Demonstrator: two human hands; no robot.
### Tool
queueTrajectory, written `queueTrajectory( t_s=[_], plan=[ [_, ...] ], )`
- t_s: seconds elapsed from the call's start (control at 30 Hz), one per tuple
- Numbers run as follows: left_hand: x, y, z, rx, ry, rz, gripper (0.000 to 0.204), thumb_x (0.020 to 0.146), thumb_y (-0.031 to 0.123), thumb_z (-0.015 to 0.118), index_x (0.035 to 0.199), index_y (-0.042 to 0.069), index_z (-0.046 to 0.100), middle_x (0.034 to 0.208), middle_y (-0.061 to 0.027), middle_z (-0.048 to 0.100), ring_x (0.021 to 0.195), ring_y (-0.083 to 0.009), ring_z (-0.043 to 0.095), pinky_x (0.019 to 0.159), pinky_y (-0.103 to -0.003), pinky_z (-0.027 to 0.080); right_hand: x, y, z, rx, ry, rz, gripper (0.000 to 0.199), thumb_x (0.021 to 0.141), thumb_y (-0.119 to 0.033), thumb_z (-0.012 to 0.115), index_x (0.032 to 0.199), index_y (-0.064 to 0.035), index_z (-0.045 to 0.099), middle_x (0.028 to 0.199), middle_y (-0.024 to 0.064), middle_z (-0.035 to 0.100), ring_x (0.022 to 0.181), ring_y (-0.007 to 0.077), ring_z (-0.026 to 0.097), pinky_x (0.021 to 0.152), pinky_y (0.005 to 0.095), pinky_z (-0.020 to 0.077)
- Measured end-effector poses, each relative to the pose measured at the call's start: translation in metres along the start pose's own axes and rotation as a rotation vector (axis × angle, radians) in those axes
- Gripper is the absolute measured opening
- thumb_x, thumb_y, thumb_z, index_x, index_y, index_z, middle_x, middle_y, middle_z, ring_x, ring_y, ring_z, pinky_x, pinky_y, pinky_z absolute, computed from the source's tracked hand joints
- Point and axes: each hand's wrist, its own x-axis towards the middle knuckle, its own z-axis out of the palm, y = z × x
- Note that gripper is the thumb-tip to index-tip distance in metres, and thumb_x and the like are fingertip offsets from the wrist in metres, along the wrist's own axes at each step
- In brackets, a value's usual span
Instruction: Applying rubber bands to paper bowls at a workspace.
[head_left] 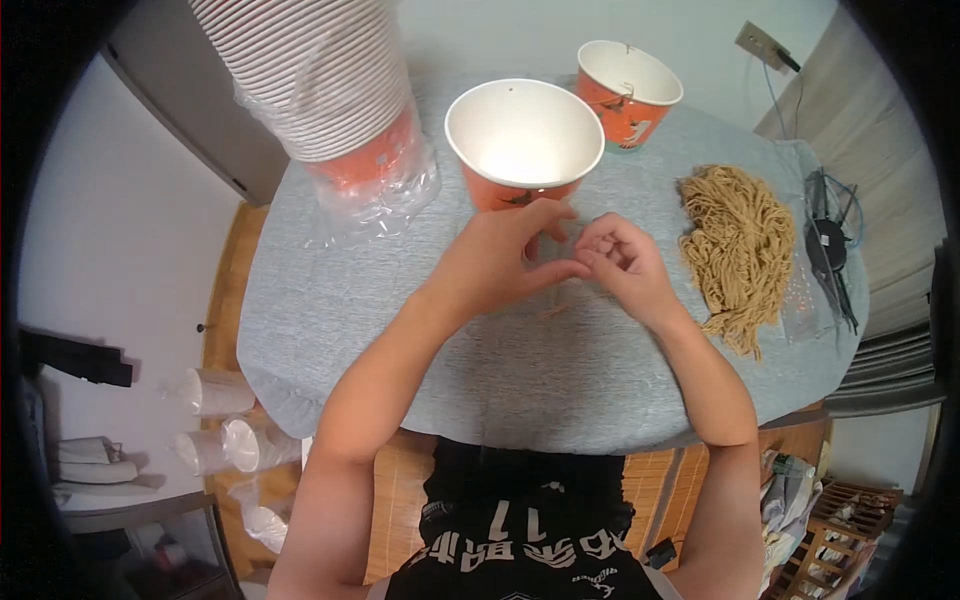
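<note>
My left hand (505, 262) and my right hand (622, 262) meet over the middle of the grey table (330, 320), fingertips pinched together on a thin tan string (560, 306) that trails down onto the cloth. Just behind my hands stands an orange paper cup (522, 140), white and empty inside, upright. A second orange paper cup (628, 92) stands farther back to the right. A heap of tan strings (738, 250) lies on the table to the right of my right hand.
A tall stack of paper cups in a clear plastic sleeve (335, 100) stands at the back left. Black tools and a small clear bag (828, 255) lie at the right edge. More cup stacks (225, 420) lie on a low surface at lower left.
</note>
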Motion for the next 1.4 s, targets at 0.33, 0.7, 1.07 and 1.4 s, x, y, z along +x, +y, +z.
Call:
queueTrajectory(
  t_s=[0.33,0.7,1.07,1.4],
  plan=[
    [0.005,-0.004,-0.017,-0.264,-0.209,-0.339,0.009,0.097,0.011,0.066,0.094,0.004,0.063,0.076,0.0049,0.06,0.068,-0.0039,0.055,0.059,-0.022,0.042,0.009,0.004,-0.031,0.091,-0.018,0.247,0.025,0.096,-0.019,0.071,0.115,-0.0059,0.062,0.093,-0.0013,0.065,0.077,0.0074,0.06,0.067,0.023,0.0501],
    [0.001,-0.03,-0.059,-0.753,-0.196,-0.034,0.019,0.101,0.023,0.055,0.09,0.008,0.054,0.061,0.0035,0.041,0.058,-0.0092,0.05,0.08,-0.033,0.054,0.01,0.002,-0.037,-0.016,-0.104,0.238,0.021,0.096,-0.024,0.071,0.107,-0.0061,0.068,0.089,-0.0036,0.065,0.078,0.0054,0.056,0.068,0.0232,0.0456],
    [-0.017,-0.057,-0.117,-0.11,-0.161,-0.49,0.015,0.093,0.017,0.058,0.081,0.011,0.051,0.072,0.0101,0.042,0.06,-0.0014,0.034,0.052,-0.022,0.025,0.012,0.011,-0.042,-0.375,-0.041,0.209,0.022,0.093,-0.023,0.074,0.101,-0.0031,0.073,0.091,0.0007,0.071,0.085,0.0092,0.063,0.078,0.0264,0.051],
    [-0.013,-0.063,-0.108,0.436,0.186,-0.275,0.021,0.089,0.021,0.072,0.096,0.002,0.072,0.086,-0.0077,0.07,0.081,-0.0145,0.065,0.075,-0.031,0.052,0.012,0.018,-0.036,-0.75,0.049,0.111,0.021,0.089,-0.021,0.073,0.101,-0.0044,0.073,0.089,0.011,0.073,0.078,0.0208,0.068,0.076,0.0328,0.0541]
  ],
)
